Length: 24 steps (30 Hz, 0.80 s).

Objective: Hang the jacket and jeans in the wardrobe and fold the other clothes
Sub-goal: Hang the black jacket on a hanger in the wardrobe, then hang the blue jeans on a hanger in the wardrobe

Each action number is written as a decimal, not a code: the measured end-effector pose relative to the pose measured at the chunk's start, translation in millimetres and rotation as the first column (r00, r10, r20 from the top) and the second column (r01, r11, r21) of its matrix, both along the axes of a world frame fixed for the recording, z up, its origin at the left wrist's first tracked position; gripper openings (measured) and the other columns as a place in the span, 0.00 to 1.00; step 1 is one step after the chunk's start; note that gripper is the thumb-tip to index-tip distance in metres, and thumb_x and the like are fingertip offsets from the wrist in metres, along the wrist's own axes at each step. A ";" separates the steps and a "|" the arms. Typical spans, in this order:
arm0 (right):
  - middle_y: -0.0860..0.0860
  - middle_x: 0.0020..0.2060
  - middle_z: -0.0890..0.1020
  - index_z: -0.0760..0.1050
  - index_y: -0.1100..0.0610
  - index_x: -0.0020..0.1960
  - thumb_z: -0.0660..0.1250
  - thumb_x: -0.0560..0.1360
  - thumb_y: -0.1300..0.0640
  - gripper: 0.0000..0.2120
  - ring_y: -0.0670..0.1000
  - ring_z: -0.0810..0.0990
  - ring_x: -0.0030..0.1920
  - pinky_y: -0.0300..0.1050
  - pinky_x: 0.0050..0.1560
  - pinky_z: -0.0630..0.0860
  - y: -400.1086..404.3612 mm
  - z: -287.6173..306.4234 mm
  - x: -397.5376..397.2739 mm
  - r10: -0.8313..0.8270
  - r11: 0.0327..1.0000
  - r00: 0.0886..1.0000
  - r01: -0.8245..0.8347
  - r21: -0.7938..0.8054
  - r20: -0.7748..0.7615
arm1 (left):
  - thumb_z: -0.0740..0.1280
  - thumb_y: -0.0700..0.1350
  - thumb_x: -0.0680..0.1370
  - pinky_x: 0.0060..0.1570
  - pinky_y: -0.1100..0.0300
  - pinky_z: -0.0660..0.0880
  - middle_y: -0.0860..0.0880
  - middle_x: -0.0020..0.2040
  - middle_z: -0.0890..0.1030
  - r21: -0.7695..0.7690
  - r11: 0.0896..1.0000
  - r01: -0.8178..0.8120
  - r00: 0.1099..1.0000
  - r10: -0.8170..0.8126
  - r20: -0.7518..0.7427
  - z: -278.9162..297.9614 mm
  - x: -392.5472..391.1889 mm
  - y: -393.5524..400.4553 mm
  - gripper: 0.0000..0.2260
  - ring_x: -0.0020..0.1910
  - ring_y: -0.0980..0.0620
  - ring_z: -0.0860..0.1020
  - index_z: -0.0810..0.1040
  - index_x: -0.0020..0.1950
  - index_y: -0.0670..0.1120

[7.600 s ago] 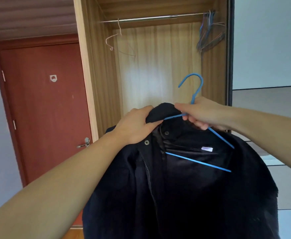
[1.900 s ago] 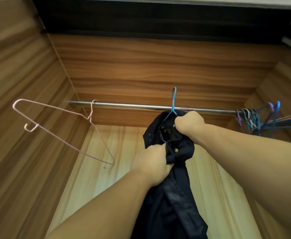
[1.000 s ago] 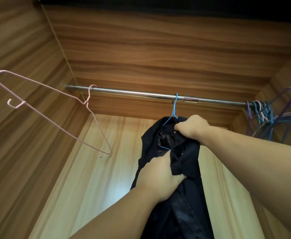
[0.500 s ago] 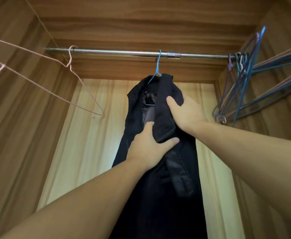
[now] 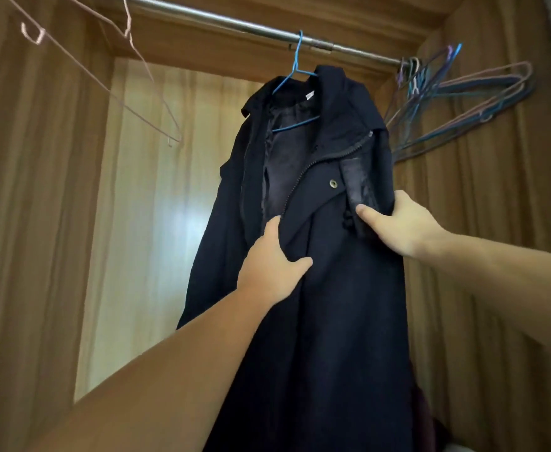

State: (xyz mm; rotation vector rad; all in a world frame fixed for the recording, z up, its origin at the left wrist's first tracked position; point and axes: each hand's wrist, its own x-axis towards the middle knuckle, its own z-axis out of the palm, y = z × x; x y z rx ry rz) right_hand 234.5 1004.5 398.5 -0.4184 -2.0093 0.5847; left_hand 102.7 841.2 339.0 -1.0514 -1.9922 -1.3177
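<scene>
On the steel wardrobe rail [image 5: 241, 25], the dark navy zip-front jacket [image 5: 326, 288] is hung by a blue wire hanger [image 5: 295, 65], hook over the rail, between a pink wire hanger [image 5: 130, 37] at the left and a bunch of spare wire hangers [image 5: 437, 102] at the right end.

Left hand [image 5: 272, 269] is laid on the front panel, fingers tucked into the opening, thumb spread across the cloth; its grip looks clamped on the placket edge, though the fingertips are hidden. Right hand [image 5: 398, 223] is wrapped round the folded-back right edge, thumb on the grey lining; grip closed on jacket fabric.

Step judged: dressing the jacket on the hanger; hanging itself looks done.

To do it well:
- Turned-out right front should be flipped back so lining faces inward.
- Both fronts to be drawn down evenly, light pull only; a wire hanger is easily tipped.
- Collar sits skewed, higher at the right; shoulders to be centred before release.
- Hook seating to be checked once hands are off.

Jeans and other clothes are not in view.
</scene>
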 end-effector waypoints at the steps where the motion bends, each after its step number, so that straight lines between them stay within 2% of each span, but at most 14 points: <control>1: 0.54 0.66 0.75 0.64 0.56 0.70 0.65 0.74 0.38 0.32 0.58 0.74 0.64 0.46 0.58 0.70 -4.9 -12.4 7.0 -0.005 1.000 0.999 0.006 -0.015 0.034 | 0.73 0.52 0.73 0.59 0.56 0.72 0.54 0.70 0.70 -0.015 1.000 0.018 0.999 -0.018 0.027 -11.6 4.1 -5.1 0.41 0.66 0.51 0.72 0.52 0.79 0.57; 3: 0.53 0.66 0.75 0.63 0.56 0.71 0.68 0.73 0.39 0.34 0.57 0.74 0.65 0.45 0.58 0.71 -15.3 -30.1 23.8 -0.019 1.000 0.993 0.022 -0.018 0.117 | 0.72 0.50 0.74 0.60 0.58 0.69 0.53 0.76 0.61 -0.027 0.999 0.025 0.998 -0.024 0.054 -27.9 19.7 -14.3 0.44 0.71 0.50 0.67 0.46 0.79 0.57; 6: 0.53 0.68 0.72 0.61 0.55 0.73 0.69 0.73 0.40 0.35 0.56 0.73 0.66 0.45 0.58 0.70 -31.1 -43.5 55.6 -0.053 0.998 0.977 0.055 -0.004 0.206 | 0.71 0.50 0.75 0.66 0.52 0.69 0.52 0.79 0.52 -0.076 0.996 -0.043 0.998 0.040 -0.039 -37.2 48.5 -24.9 0.43 0.75 0.48 0.61 0.43 0.80 0.56; 9: 0.54 0.70 0.68 0.58 0.54 0.75 0.67 0.75 0.41 0.35 0.57 0.71 0.66 0.47 0.59 0.70 -47.6 -54.3 93.8 -0.151 0.987 0.949 0.129 0.094 0.277 | 0.69 0.50 0.76 0.64 0.49 0.70 0.52 0.79 0.54 -0.147 0.985 -0.094 0.992 0.081 -0.095 -38.8 76.4 -32.7 0.40 0.73 0.46 0.62 0.46 0.79 0.56; 11: 0.53 0.69 0.68 0.57 0.51 0.75 0.65 0.75 0.41 0.34 0.58 0.71 0.66 0.53 0.61 0.73 -58.7 -68.3 123.9 -0.288 0.941 0.889 0.196 0.275 0.356 | 0.68 0.51 0.76 0.63 0.48 0.71 0.51 0.78 0.56 -0.215 0.965 -0.151 0.981 0.119 -0.152 -45.5 96.6 -35.9 0.37 0.71 0.46 0.63 0.51 0.79 0.55; 13: 0.53 0.66 0.69 0.58 0.50 0.74 0.64 0.75 0.40 0.32 0.58 0.71 0.65 0.56 0.61 0.73 -65.8 -88.6 155.8 -0.407 0.871 0.814 0.209 0.444 0.414 | 0.67 0.51 0.76 0.62 0.49 0.71 0.53 0.76 0.58 -0.272 0.954 -0.123 0.984 0.082 -0.160 -59.6 122.8 -36.6 0.32 0.69 0.47 0.65 0.57 0.78 0.55; 14: 0.53 0.65 0.69 0.58 0.50 0.74 0.64 0.75 0.41 0.32 0.58 0.71 0.65 0.56 0.61 0.72 -68.0 -100.8 172.2 -0.427 0.855 0.793 0.199 0.478 0.434 | 0.67 0.51 0.77 0.62 0.50 0.72 0.54 0.75 0.60 -0.295 0.953 -0.073 0.990 0.035 -0.134 -70.2 138.1 -36.3 0.30 0.68 0.48 0.66 0.60 0.77 0.55; 16: 0.53 0.64 0.70 0.60 0.50 0.72 0.64 0.75 0.41 0.30 0.58 0.72 0.63 0.56 0.60 0.73 -70.4 -127.9 206.2 -0.395 0.878 0.791 0.178 0.444 0.466 | 0.67 0.50 0.77 0.60 0.51 0.73 0.56 0.73 0.62 -0.349 0.937 0.014 0.995 -0.047 -0.087 -96.7 169.6 -35.6 0.28 0.67 0.50 0.68 0.63 0.75 0.55; 19: 0.52 0.65 0.69 0.59 0.48 0.73 0.64 0.75 0.41 0.31 0.58 0.71 0.63 0.54 0.61 0.72 -72.3 -173.7 263.5 -0.313 0.934 0.787 0.154 0.322 0.532 | 0.67 0.51 0.76 0.60 0.50 0.74 0.55 0.72 0.65 -0.484 0.873 0.064 0.994 -0.100 -0.050 -144.5 218.1 -31.7 0.27 0.66 0.50 0.69 0.64 0.74 0.57; 24: 0.51 0.68 0.67 0.57 0.47 0.74 0.64 0.75 0.41 0.31 0.56 0.70 0.66 0.53 0.63 0.71 -76.2 -240.4 364.0 -0.314 0.948 0.727 0.210 0.238 0.611 | 0.67 0.49 0.75 0.58 0.48 0.74 0.54 0.68 0.69 -0.595 0.769 0.233 0.965 -0.259 0.042 -202.6 305.8 -13.4 0.26 0.64 0.47 0.72 0.66 0.72 0.57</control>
